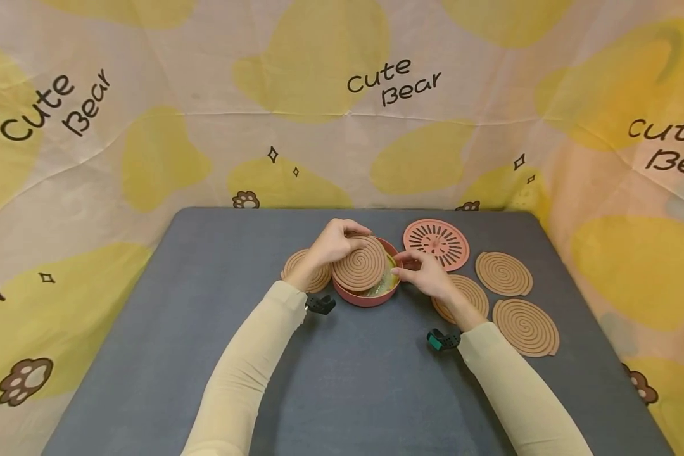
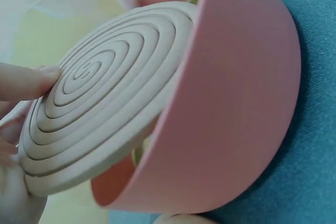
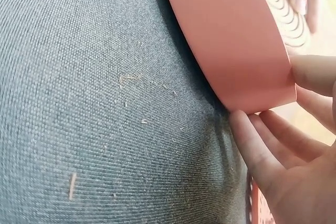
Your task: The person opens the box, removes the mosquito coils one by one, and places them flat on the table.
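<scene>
My left hand pinches a brown mosquito coil by its edge, thumb on the spiral face. In the left wrist view the coil is tilted, its far edge inside the mouth of a round pink tin. My right hand grips the right side of the tin; in the right wrist view its thumb lies at the rim and other fingers touch the outer wall. Something whitish and yellow-green shows inside the tin, partly hidden by the coil.
A pink slotted lid lies behind my right hand. More coils lie to the right, one at the back, another nearer, and one partly under my right wrist. Another coil lies left of the tin. Small brown crumbs dot the grey cloth.
</scene>
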The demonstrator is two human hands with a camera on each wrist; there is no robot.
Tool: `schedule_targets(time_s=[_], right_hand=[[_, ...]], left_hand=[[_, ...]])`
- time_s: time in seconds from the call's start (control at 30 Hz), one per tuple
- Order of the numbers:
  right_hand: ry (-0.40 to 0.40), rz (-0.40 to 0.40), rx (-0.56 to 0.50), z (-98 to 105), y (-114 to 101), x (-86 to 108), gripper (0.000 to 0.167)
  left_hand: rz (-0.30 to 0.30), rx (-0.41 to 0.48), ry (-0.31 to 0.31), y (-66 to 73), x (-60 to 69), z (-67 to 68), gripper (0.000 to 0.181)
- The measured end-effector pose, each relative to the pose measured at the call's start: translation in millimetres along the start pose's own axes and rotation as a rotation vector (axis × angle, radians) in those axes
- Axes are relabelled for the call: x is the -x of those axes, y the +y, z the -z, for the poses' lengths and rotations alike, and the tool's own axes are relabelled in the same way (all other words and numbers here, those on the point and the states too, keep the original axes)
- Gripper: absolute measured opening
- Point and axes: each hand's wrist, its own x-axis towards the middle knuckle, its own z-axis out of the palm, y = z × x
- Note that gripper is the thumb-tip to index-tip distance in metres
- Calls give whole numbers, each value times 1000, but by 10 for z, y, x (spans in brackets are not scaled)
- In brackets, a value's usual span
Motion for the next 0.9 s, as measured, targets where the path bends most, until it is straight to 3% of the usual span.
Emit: schedule_targets(time_s=[0.47,0.77,0.9], right_hand=[[5,-20,12,-12,-45,3,40],[-1,-40,4,-8,-33,-5,42],[-13,-53,-10,1,-145,27,42]], left_hand=[[26,27,90,192,111,332,24],[42,8,153,280,262,550,25],[40,-6,171,321,334,609,25]])
